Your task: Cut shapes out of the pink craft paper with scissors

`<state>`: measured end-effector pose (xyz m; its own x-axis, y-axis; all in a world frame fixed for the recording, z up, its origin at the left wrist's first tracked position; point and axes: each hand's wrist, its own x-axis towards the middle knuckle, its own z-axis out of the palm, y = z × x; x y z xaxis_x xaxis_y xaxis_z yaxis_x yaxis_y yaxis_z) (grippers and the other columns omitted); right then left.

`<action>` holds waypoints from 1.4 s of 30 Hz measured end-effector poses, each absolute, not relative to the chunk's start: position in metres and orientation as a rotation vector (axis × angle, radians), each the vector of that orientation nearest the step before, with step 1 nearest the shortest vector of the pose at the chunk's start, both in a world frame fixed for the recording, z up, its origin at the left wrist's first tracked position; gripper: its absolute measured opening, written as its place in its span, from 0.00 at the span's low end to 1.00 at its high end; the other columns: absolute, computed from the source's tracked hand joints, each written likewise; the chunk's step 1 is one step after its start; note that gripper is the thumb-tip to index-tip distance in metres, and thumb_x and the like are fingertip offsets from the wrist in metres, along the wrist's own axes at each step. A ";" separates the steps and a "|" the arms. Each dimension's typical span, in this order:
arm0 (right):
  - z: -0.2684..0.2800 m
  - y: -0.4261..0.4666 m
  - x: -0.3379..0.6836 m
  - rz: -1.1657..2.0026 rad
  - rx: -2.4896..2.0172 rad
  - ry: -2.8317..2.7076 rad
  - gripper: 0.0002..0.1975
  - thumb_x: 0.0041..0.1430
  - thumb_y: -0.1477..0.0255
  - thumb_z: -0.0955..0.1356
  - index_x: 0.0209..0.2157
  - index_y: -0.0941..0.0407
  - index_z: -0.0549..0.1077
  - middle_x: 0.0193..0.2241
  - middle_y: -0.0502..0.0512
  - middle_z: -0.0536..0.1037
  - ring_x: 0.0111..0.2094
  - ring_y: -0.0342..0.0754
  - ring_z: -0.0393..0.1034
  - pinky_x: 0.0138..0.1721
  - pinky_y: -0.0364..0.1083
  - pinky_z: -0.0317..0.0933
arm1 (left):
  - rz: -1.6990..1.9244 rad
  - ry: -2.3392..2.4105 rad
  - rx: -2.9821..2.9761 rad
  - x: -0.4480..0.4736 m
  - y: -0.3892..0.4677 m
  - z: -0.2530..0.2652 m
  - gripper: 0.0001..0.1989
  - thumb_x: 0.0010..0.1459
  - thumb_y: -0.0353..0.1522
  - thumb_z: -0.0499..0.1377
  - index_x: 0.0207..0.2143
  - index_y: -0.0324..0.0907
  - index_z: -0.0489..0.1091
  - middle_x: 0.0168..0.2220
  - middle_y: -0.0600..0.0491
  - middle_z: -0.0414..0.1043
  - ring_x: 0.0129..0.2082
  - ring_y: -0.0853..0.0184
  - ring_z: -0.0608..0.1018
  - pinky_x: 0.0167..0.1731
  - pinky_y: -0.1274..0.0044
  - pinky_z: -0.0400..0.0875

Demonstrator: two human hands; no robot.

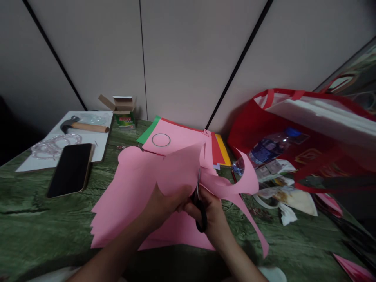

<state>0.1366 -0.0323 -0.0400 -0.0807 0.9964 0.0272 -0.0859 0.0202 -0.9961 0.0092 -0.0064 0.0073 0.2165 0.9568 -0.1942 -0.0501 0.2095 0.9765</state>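
My left hand (pixel 169 201) pinches the lower edge of a rounded sheet of pink paper (pixel 182 168) raised above a pile of pink paper sheets (pixel 129 188). Through the handles of black-handled scissors (pixel 201 213) go the fingers of my right hand (pixel 210 205), closed around them. The blades point away from me at the sheet's right edge, partly hidden by paper. To the right of the blades, a curling strip of pink paper (pixel 248 180) hangs down over the table.
On the left lie a phone (pixel 70 169), a hammer (pixel 85 126) and beads (pixel 55 147). Behind stand a small open box (pixel 125 119) and coloured paper (pixel 221 150) with a ring (pixel 161 140). A red bag (pixel 243 125) and a water bottle (pixel 270 147) crowd the right.
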 end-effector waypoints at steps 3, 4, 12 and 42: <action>-0.039 -0.033 0.137 1.287 -1.097 -1.222 0.12 0.44 0.66 0.73 0.28 0.56 0.69 0.19 0.46 0.68 0.22 0.44 0.63 0.24 0.43 0.57 | 0.956 1.034 1.095 0.010 -0.006 0.007 0.17 0.46 0.30 0.56 0.09 0.41 0.56 0.08 0.61 0.54 0.12 0.77 0.58 0.14 0.82 0.57; -0.039 -0.033 0.137 1.283 -1.102 -1.229 0.12 0.44 0.66 0.73 0.27 0.56 0.69 0.18 0.46 0.67 0.22 0.44 0.63 0.24 0.43 0.57 | 0.963 1.012 1.092 0.010 -0.006 0.007 0.17 0.46 0.30 0.56 0.09 0.41 0.57 0.08 0.61 0.54 0.12 0.77 0.58 0.14 0.82 0.56; -0.034 -0.033 0.138 1.247 -1.158 -1.259 0.12 0.45 0.65 0.73 0.25 0.56 0.68 0.17 0.46 0.68 0.20 0.42 0.60 0.22 0.42 0.56 | 0.984 0.944 1.099 0.008 -0.005 0.005 0.17 0.49 0.31 0.56 0.10 0.41 0.57 0.09 0.61 0.53 0.12 0.77 0.58 0.14 0.82 0.54; -0.030 -0.035 0.138 1.298 -1.224 -1.207 0.08 0.46 0.72 0.70 0.24 0.57 0.66 0.15 0.45 0.68 0.16 0.40 0.61 0.18 0.39 0.57 | 1.010 0.899 1.125 0.003 -0.003 -0.009 0.19 0.52 0.30 0.55 0.11 0.40 0.56 0.09 0.62 0.52 0.11 0.78 0.58 0.14 0.81 0.52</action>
<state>0.1381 -0.0346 -0.0295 -0.0499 0.9968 -0.0630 -0.0092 -0.0636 -0.9979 0.0033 -0.0028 -0.0093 0.2991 0.9520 -0.0659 -0.1760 0.1229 0.9767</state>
